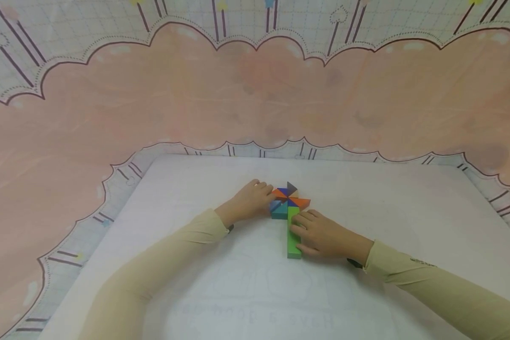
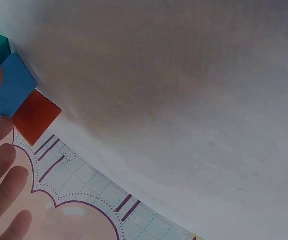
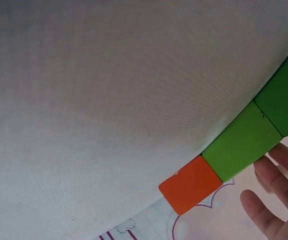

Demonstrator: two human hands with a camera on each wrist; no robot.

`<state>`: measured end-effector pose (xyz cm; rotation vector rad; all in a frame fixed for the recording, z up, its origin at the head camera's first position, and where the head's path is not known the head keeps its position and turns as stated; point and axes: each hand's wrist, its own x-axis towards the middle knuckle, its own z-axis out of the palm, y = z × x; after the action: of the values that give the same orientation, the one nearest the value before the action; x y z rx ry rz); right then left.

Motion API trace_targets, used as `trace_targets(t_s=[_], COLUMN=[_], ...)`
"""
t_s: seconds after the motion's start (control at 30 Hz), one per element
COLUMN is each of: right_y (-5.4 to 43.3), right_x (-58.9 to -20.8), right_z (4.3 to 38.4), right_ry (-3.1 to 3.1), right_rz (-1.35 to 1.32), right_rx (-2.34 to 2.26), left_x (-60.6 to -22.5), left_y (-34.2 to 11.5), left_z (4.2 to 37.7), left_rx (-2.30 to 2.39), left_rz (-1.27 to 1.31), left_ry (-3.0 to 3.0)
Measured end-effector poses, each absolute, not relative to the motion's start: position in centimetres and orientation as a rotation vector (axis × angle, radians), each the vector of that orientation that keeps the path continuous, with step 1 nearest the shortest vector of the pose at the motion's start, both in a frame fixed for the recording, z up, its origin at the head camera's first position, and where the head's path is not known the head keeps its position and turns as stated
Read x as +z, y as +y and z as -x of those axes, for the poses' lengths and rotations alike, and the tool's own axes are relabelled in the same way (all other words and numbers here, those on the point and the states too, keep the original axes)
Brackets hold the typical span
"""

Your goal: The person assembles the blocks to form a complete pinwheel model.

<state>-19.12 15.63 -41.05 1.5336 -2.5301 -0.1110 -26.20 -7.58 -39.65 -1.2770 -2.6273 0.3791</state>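
Note:
On the white tabletop, triangular blocks form a pinwheel shape, with an orange block (image 1: 302, 203) at its right and a dark grey one (image 1: 291, 189) at its top. Teal (image 1: 279, 215) and blue (image 2: 15, 85) pieces lie on its left side, next to a red-orange piece (image 2: 36, 117). A green bar (image 1: 294, 241) runs down from the shape; close up it is a light green block (image 3: 241, 142) against a darker green one (image 3: 286, 92). My left hand (image 1: 252, 200) touches the left-hand pieces. Along the green bar's right side, my right hand (image 1: 322, 233) rests its fingertips.
The white table (image 1: 195, 293) extends around the blocks, with faint reversed lettering near its front. Behind and at the sides hangs a peach cloth (image 1: 255, 99) with scalloped, patterned borders.

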Motion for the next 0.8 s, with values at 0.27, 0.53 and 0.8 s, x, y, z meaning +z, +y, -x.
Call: trace_targets(t_s=[0.27, 0.53, 0.8], right_y=[15.6, 15.5, 15.6], right_x=[-41.0, -41.1, -41.0], right_z=[19.0, 19.0, 19.1], right_ry=[-2.540, -2.523, -2.521], right_rz=[-1.533, -1.538, -1.538], right_rx=[-0.107, -0.111, -0.121], left_x=[-39.8, -39.5, -39.2], left_y=[-7.3, -7.4, -6.7], left_z=[26.4, 26.0, 25.1], left_rx=[0.350, 0.313, 0.303], left_rz=[1.262, 1.283, 1.326], left_ry=[-2.646, -2.674, -2.743])
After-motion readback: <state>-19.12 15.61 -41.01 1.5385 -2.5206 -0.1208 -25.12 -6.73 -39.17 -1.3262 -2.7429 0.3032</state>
